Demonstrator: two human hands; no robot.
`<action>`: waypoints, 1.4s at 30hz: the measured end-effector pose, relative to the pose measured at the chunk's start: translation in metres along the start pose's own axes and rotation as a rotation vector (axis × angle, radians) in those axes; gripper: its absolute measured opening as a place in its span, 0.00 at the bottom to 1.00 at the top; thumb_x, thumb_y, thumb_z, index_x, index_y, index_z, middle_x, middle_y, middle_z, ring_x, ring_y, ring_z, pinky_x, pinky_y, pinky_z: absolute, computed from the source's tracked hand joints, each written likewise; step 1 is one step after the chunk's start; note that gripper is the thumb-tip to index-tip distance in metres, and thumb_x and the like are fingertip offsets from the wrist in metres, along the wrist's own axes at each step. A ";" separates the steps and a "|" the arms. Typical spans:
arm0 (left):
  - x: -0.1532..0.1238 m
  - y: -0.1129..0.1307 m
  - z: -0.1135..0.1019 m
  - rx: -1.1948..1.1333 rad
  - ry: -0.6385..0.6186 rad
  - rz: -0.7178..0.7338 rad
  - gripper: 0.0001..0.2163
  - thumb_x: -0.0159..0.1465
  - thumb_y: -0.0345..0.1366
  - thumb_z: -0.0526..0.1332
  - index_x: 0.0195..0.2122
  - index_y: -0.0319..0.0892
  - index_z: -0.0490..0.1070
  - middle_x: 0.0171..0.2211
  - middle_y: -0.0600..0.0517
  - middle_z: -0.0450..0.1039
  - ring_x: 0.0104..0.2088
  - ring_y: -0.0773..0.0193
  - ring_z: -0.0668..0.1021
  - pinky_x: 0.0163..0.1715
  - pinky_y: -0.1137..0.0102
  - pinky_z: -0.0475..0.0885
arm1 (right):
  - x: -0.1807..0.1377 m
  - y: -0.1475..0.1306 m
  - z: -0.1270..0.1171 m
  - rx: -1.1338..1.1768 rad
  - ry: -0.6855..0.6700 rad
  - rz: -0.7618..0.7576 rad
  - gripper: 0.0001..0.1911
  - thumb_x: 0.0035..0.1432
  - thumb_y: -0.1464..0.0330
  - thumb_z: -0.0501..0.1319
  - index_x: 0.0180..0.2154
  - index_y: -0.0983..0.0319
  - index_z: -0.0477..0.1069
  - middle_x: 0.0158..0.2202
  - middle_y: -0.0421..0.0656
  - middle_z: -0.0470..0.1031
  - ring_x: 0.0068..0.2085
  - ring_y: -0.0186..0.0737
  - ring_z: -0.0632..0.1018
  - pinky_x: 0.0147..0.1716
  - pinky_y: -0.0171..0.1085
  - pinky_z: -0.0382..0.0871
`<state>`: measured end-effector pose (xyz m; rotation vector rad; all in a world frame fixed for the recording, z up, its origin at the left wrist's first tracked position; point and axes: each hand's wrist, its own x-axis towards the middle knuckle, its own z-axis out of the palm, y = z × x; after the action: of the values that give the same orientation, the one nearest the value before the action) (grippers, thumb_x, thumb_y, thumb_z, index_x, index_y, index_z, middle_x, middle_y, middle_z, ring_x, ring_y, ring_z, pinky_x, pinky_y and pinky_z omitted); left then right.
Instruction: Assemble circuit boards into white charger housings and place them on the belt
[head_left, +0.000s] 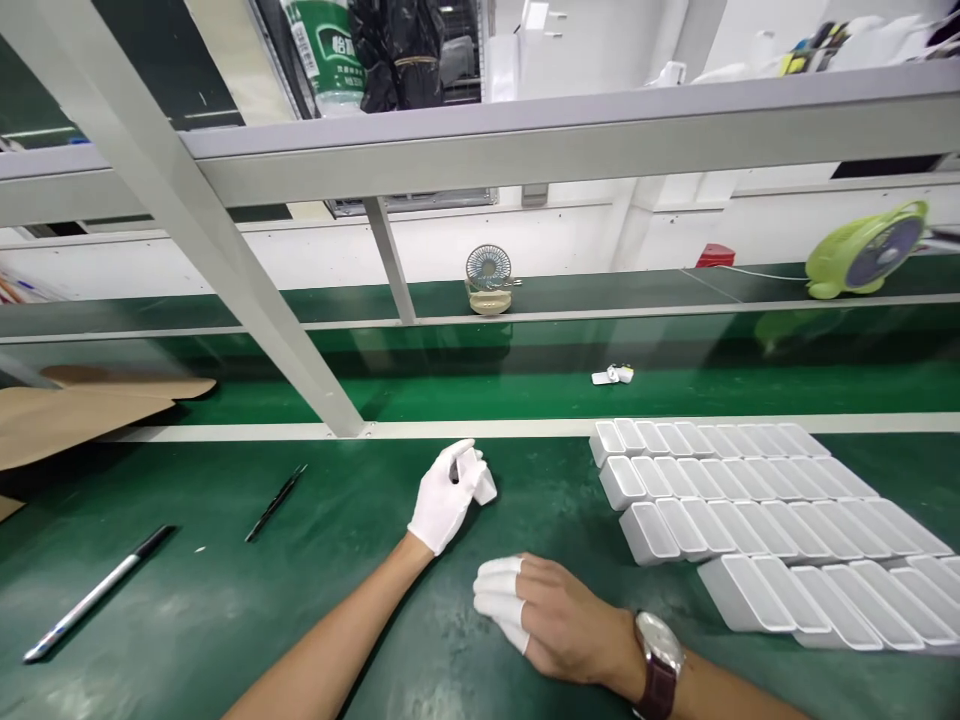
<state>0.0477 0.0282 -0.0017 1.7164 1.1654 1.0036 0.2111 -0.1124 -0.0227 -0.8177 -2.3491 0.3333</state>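
Observation:
In a white glove, my left hand [442,500] is closed on a small white box [486,486] just above the green bench top. Only one end of the box shows past the fingers; the rest is hidden. My right hand [551,615] lies lower and to the right, with white finger cots over several fingers and a watch on the wrist. Its fingers stretch left, close together, and hold nothing that I can see. Further right, rows of white open-topped boxes [750,530] stand side by side on the bench.
A silver pen with a black end [97,600] and thin black tweezers [276,503] lie at left beside brown cardboard [82,410]. A slanted metal post [225,240] meets the bench's far rail. Behind it are a small white item [613,375], a small fan [489,278] and a green fan [862,250].

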 end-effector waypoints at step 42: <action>-0.019 0.008 -0.016 0.272 -0.516 -0.129 0.41 0.49 0.59 0.68 0.64 0.57 0.63 0.65 0.46 0.63 0.66 0.37 0.62 0.63 0.44 0.60 | 0.122 0.232 -0.105 -0.708 -0.310 0.856 0.16 0.66 0.62 0.61 0.52 0.63 0.69 0.50 0.47 0.73 0.45 0.43 0.78 0.44 0.46 0.76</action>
<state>0.0308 0.0114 0.0083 1.9287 1.0800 0.2967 0.3123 0.1480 0.0199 -2.2502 -2.2610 -0.0667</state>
